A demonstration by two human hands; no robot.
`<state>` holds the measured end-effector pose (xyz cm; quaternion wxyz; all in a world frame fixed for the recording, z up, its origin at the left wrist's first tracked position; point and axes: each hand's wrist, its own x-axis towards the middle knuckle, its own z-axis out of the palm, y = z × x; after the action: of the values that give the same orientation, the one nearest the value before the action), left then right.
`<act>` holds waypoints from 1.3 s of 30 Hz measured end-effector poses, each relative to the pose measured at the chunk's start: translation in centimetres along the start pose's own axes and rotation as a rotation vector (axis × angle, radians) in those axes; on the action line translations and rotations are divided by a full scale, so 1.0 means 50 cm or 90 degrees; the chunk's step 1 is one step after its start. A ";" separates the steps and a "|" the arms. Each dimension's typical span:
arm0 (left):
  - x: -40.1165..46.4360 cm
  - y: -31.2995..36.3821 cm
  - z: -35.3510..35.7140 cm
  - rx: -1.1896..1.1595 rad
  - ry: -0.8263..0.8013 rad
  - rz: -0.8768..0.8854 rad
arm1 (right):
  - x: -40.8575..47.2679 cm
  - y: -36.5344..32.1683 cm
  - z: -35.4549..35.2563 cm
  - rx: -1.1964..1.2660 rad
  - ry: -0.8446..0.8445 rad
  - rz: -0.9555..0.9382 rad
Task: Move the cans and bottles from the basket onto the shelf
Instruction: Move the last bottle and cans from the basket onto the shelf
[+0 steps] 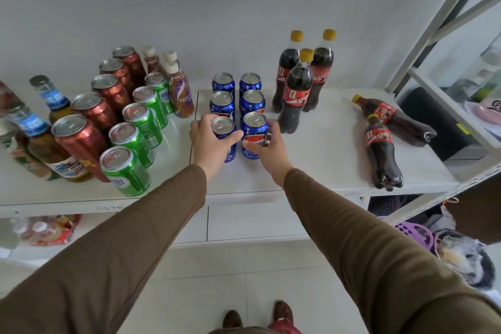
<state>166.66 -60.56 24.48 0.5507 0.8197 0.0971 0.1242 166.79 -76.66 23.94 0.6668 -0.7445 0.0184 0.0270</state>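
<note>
Blue cans stand in two short rows on the white shelf point(320, 160). My left hand point(208, 144) grips the front blue can of the left row point(222, 125). My right hand point(267, 148) grips the front blue can of the right row point(254, 123). Both cans stand upright on the shelf. Behind them are more blue cans point(250, 102). Three cola bottles point(296, 89) stand upright to the right. Two more cola bottles point(381, 149) lie on their sides near the shelf's right end. A purple basket point(417, 236) sits low at the right, partly hidden.
Green cans point(127, 171), red cans point(81, 141), brown beer bottles point(40, 138) and coffee bottles point(180, 92) fill the shelf's left half. The shelf's metal upright point(439, 24) rises at the right. A lower shelf holds a snack bag point(51, 230). My feet show on the tiled floor.
</note>
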 end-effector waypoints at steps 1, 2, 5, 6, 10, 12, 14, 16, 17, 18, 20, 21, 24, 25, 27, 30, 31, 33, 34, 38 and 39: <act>-0.002 -0.006 -0.006 0.004 -0.015 0.010 | 0.003 0.002 -0.002 -0.006 -0.003 -0.008; -0.005 -0.013 -0.012 0.001 -0.037 0.020 | 0.006 0.004 -0.004 -0.012 -0.007 -0.016; -0.017 -0.042 -0.019 -0.051 -0.109 -0.001 | 0.014 0.012 -0.008 -0.036 -0.023 -0.024; -0.020 -0.052 -0.018 -0.053 -0.116 -0.018 | 0.015 0.016 -0.008 -0.047 -0.030 -0.024; -0.024 -0.076 -0.009 0.011 -0.097 -0.027 | 0.016 0.035 -0.006 -0.112 -0.024 -0.044; -0.024 -0.075 -0.003 0.034 -0.078 -0.026 | 0.020 0.042 -0.004 -0.125 -0.010 -0.051; -0.024 -0.070 0.002 0.039 -0.055 -0.030 | 0.025 0.045 0.000 -0.133 0.012 -0.058; -0.023 -0.067 0.007 0.036 -0.044 -0.029 | 0.028 0.049 0.003 -0.131 0.029 -0.063; -0.022 -0.066 0.009 0.034 -0.041 -0.030 | 0.030 0.052 0.005 -0.130 0.037 -0.063; -0.022 -0.066 0.011 0.032 -0.037 -0.032 | 0.030 0.053 0.006 -0.130 0.043 -0.063; -0.023 -0.063 0.014 0.032 -0.026 -0.032 | 0.031 0.056 0.008 -0.133 0.055 -0.062; -0.023 -0.061 0.015 0.030 -0.022 -0.030 | 0.031 0.057 0.009 -0.133 0.060 -0.060; -0.026 -0.054 0.016 0.027 -0.025 -0.031 | 0.033 0.059 0.011 -0.139 0.062 -0.044; -0.027 -0.050 0.016 0.027 -0.028 -0.032 | 0.033 0.059 0.011 -0.143 0.061 -0.041; -0.036 -0.043 0.017 0.024 -0.020 -0.037 | 0.030 0.058 0.011 -0.152 0.060 -0.040; -0.071 -0.034 0.020 0.049 0.038 -0.046 | 0.019 0.055 0.003 -0.158 0.058 -0.035; -0.084 -0.031 0.021 0.065 0.057 -0.033 | 0.014 0.056 -0.003 -0.165 0.058 -0.033; -0.110 -0.024 0.023 0.088 0.085 0.023 | 0.004 0.057 -0.021 -0.198 0.061 -0.035; -0.122 -0.018 0.025 0.097 0.096 0.057 | -0.002 0.057 -0.033 -0.215 0.062 -0.045; -0.164 0.018 0.057 0.109 0.108 0.190 | -0.024 0.042 -0.096 -0.262 0.076 -0.124; -0.172 0.032 0.074 0.107 0.100 0.218 | -0.027 0.035 -0.115 -0.271 0.083 -0.145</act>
<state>159.68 -66.97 23.79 0.4418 0.8552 0.0089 0.2710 165.41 -82.59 22.95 0.4913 -0.8655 -0.0290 -0.0930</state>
